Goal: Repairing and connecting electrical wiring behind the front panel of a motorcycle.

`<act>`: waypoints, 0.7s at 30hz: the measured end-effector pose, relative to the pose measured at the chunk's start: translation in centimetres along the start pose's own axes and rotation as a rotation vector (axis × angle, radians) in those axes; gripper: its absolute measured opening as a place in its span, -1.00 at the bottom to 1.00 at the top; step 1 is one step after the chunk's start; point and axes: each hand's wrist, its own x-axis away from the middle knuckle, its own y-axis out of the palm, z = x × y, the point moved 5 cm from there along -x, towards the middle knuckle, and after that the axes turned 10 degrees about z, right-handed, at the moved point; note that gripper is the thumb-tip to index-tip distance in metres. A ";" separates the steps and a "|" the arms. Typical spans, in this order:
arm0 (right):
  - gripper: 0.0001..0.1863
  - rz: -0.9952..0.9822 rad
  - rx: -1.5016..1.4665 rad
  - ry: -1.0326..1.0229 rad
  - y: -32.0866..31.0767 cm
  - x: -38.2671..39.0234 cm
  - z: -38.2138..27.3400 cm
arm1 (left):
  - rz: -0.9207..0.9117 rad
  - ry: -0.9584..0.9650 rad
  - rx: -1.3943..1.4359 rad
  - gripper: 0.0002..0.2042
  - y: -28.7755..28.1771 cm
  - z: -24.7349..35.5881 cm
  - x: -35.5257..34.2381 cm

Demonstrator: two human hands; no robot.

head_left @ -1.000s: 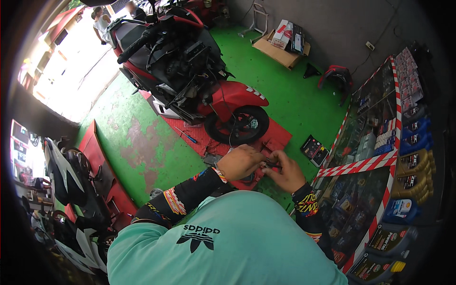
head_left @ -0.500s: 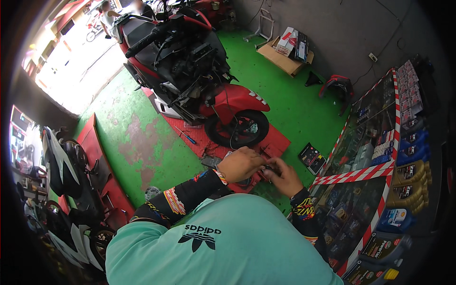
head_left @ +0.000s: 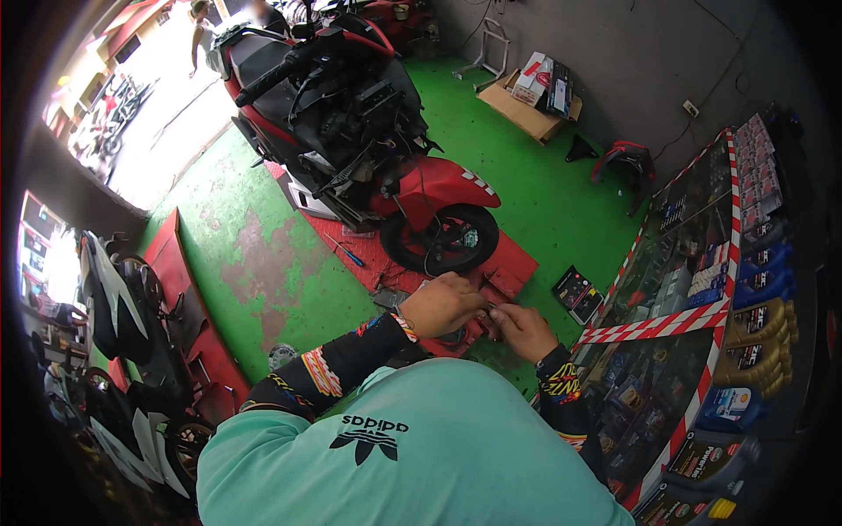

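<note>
My left hand (head_left: 438,307) and my right hand (head_left: 519,331) meet below the front wheel, fingertips pinched on a small dark item too hidden to name. Beyond them a red-and-black scooter (head_left: 421,193), its front partly stripped to dark parts and wires, stands on a red ramp platform (head_left: 513,267). A thin cable hangs by its front tyre (head_left: 395,254). On the platform lie a blue-handled screwdriver (head_left: 349,254) and, just behind my left hand, a grey item (head_left: 386,298) partly covered.
Parked scooters (head_left: 123,324) and a red platform (head_left: 210,368) line the left. A taped glass display case (head_left: 667,254) with bottles (head_left: 754,324) fills the right. Cardboard boxes (head_left: 517,114) and a red-black body panel (head_left: 623,153) sit by the wall. A person (head_left: 206,48) stands outside.
My right hand's fingers have shifted and drawn closer to my left hand's fingertips. The view has shifted slightly, and the person outside appears a little farther right.
</note>
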 end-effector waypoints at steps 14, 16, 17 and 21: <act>-0.69 0.006 -0.008 0.017 1.2 -0.2 0.8 | -0.039 -0.048 -0.047 -0.87 -0.1 -0.4 0.5; -0.69 0.030 0.000 -0.064 1.0 0.0 0.4 | -0.004 -0.044 -0.012 -0.88 -0.3 -0.4 0.6; -0.70 0.090 0.021 -0.084 0.8 0.1 0.3 | -0.008 -0.038 -0.010 -0.88 -0.3 -0.3 0.6; -0.74 0.289 0.205 -0.304 0.9 0.5 -0.7 | -0.013 -0.060 -0.004 -0.87 -0.4 -0.5 0.4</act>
